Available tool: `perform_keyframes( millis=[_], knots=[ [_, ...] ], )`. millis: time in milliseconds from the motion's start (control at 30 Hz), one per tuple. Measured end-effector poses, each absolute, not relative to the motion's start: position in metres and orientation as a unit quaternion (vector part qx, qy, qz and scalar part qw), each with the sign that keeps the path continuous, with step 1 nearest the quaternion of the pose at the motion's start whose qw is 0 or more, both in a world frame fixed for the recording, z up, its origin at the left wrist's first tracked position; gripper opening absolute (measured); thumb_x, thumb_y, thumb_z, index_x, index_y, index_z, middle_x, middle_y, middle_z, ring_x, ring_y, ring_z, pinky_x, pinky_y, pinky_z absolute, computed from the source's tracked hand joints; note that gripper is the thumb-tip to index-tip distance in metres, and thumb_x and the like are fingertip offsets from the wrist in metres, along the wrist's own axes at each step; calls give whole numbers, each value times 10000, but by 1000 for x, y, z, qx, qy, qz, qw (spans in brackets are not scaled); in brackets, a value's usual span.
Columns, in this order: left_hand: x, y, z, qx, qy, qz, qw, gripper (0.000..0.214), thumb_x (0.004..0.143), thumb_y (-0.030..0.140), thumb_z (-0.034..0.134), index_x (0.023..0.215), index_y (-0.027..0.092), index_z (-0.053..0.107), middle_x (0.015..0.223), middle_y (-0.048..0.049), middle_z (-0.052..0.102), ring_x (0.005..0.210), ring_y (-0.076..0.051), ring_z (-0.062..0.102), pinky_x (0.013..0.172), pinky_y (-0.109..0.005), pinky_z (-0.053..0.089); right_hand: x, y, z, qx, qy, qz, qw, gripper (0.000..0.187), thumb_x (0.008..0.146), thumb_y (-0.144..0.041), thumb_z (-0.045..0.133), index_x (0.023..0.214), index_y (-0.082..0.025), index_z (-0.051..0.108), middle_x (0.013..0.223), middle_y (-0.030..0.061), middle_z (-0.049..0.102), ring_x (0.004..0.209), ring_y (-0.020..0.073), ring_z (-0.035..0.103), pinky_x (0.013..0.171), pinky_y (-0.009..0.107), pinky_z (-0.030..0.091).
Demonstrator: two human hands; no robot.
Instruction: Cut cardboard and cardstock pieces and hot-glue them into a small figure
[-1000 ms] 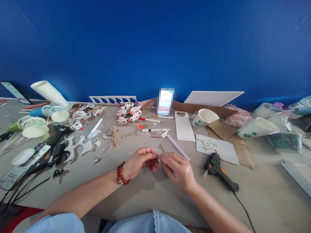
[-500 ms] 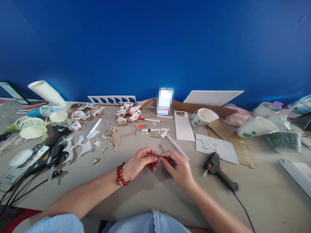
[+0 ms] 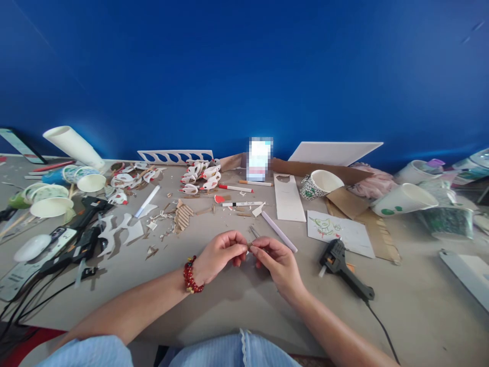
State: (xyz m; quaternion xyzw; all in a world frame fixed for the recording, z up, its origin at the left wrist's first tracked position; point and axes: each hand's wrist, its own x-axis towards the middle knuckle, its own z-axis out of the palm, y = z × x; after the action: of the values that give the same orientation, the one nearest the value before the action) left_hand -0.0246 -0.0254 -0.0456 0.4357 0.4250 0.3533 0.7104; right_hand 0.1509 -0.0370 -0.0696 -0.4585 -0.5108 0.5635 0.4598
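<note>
Both hands meet above the middle of the table. The fingertips of my left hand (image 3: 225,252) and my right hand (image 3: 278,262) pinch one tiny brownish piece (image 3: 249,245) between them; its kind is too small to make out. My left wrist carries a red bead bracelet (image 3: 191,275). Just beyond the right fingers show thin metal blades (image 3: 254,231), their other end hidden by the hand. A pale lilac stick (image 3: 279,232) lies close by. Farther off are an acrylic marker (image 3: 242,204) and a torn piece of corrugated cardboard (image 3: 184,216).
A glue gun (image 3: 344,270) with its cord lies right. White-and-red bird figures (image 3: 200,176) cluster at the back. A lit phone (image 3: 260,160) stands against the blue wall. Paper cups (image 3: 323,183) are at right; a power strip (image 3: 34,260) and cables lie left.
The hands stay joined at the same spot, with the right fingers slightly shifted around the small piece. Nothing else on the table has visibly moved.
</note>
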Motion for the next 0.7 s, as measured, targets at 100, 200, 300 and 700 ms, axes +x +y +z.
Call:
perform_keyframes(
  millis=[100, 200, 300, 700],
  knots=[
    [-25, -26, -46, 431, 429, 351, 712, 145, 780, 289, 626, 753, 154, 581, 633, 8, 598, 541, -90, 511, 553, -211, 402, 152, -37, -69, -444, -571, 508, 468, 153, 862, -323, 648, 836, -178, 686, 792, 49, 662, 594, 129, 561, 487, 214, 472],
    [-24, -27, -47, 420, 434, 348, 717, 151, 775, 290, 631, 735, 154, 579, 618, 7, 599, 526, -88, 507, 541, -211, 394, 154, -38, -65, -421, -659, 415, 465, 102, 897, -245, 598, 873, -199, 686, 806, 51, 676, 641, 148, 604, 530, 235, 493],
    [-23, -28, -47, 399, 436, 349, 727, 174, 771, 305, 645, 722, 152, 577, 605, 7, 600, 516, -87, 505, 531, -211, 388, 156, -37, -59, -388, -739, 302, 461, 121, 902, -161, 566, 910, -216, 673, 822, 55, 697, 742, 182, 646, 659, 295, 530],
    [-28, -22, -39, 358, 400, 342, 771, 210, 777, 323, 707, 827, 129, 641, 686, -15, 640, 568, -92, 551, 580, -217, 430, 163, -32, -58, -330, -832, 153, 419, 301, 892, -59, 504, 1100, -234, 632, 978, 89, 730, 876, 212, 677, 769, 358, 554]
  ],
)
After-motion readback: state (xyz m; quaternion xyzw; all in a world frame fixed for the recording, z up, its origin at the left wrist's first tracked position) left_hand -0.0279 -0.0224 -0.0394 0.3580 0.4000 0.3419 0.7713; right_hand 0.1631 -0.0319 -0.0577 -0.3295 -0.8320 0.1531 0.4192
